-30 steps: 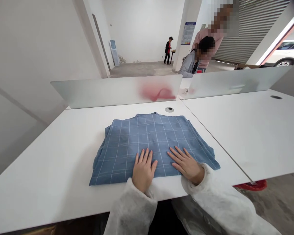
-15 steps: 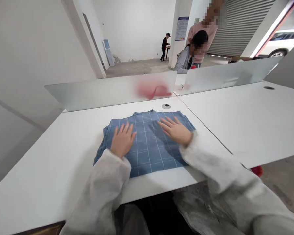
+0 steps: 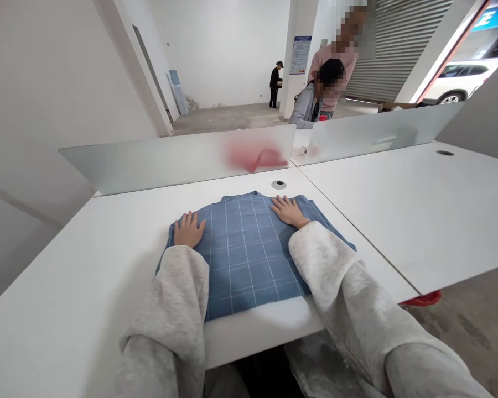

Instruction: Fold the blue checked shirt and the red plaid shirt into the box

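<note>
A blue shirt (image 3: 244, 254) with a white windowpane check lies spread flat on the white table (image 3: 87, 254), its collar end pointing away from me. My left hand (image 3: 189, 230) rests palm down on the shirt's left shoulder area, fingers spread. On the upper right part of the shirt lies my right hand (image 3: 289, 211), also flat with fingers apart. Grey sleeves cover both my wrists, and the right one hides some of the shirt's right side.
Frosted dividers (image 3: 182, 157) stand along the table's far edge, with a blurred red shape behind one. A cable hole (image 3: 279, 184) sits just beyond the collar. Across the divider a person in a grey top (image 3: 304, 106) leans forward. Red plastic (image 3: 423, 299) shows below the table's right edge.
My left hand has slid outward to the left shoulder of the shirt. The right hand has moved slightly away from me toward the collar end. Both stay flat, and the view has shifted a little.
</note>
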`<state>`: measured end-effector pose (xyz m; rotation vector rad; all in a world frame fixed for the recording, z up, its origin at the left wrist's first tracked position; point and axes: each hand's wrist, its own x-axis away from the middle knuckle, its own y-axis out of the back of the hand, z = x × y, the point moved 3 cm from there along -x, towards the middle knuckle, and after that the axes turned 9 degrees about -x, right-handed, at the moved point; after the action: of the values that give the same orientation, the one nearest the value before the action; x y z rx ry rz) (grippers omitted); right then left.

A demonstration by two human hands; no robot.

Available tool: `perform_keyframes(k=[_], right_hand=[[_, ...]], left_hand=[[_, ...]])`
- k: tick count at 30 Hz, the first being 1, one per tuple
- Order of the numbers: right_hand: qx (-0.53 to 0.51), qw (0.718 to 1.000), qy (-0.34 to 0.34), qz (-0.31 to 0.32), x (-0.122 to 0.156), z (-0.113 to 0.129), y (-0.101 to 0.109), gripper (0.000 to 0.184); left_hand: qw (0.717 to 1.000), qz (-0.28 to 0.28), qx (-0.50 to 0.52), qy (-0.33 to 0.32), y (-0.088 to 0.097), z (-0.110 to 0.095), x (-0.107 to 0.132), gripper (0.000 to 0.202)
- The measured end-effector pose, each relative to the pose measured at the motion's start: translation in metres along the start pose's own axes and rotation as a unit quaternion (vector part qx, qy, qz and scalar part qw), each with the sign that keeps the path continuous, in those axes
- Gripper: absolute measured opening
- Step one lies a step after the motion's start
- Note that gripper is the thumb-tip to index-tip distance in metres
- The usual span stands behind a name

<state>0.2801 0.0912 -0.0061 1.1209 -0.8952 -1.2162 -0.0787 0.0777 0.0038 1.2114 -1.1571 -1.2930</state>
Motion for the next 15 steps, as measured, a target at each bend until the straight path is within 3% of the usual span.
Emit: perform_keyframes(k=[3, 6, 7, 9, 11, 12, 13, 15], right_hand=[[0.016, 0.998, -0.052, -0.034, 0.0, -0.023, 0.006, 0.057], [0.031, 0.993, -0.054, -0.101, 0.004, -0.011, 0.009, 0.055], [0.035, 0.991, -0.025, -0.126, 0.005, 0.001, 0.01, 0.055], [0.032, 0.986, 0.072, -0.146, 0.008, 0.031, 0.008, 0.054], [0.016, 0.979, 0.172, -0.106, 0.009, 0.057, 0.002, 0.054], [0.007, 0.977, 0.201, -0.071, 0.009, 0.065, -0.002, 0.054], [-0.001, 0.977, 0.211, -0.034, 0.007, 0.068, -0.006, 0.055], [-0.009, 0.983, 0.182, 0.015, 0.001, 0.059, -0.012, 0.057]], left_hand=[[0.998, -0.009, 0.013, 0.068, -0.002, 0.021, -0.002, 0.066], [0.994, -0.071, -0.005, 0.087, 0.005, 0.007, 0.006, 0.062], [0.993, -0.1, -0.013, 0.057, 0.009, -0.006, 0.01, 0.06], [0.989, -0.135, -0.018, -0.065, 0.014, -0.037, 0.017, 0.058], [0.973, -0.107, -0.012, -0.206, 0.014, -0.065, 0.022, 0.056], [0.966, -0.078, -0.008, -0.247, 0.012, -0.072, 0.022, 0.056], [0.964, -0.047, -0.006, -0.262, 0.009, -0.074, 0.021, 0.056], [0.975, -0.007, -0.007, -0.221, 0.004, -0.061, 0.014, 0.058]])
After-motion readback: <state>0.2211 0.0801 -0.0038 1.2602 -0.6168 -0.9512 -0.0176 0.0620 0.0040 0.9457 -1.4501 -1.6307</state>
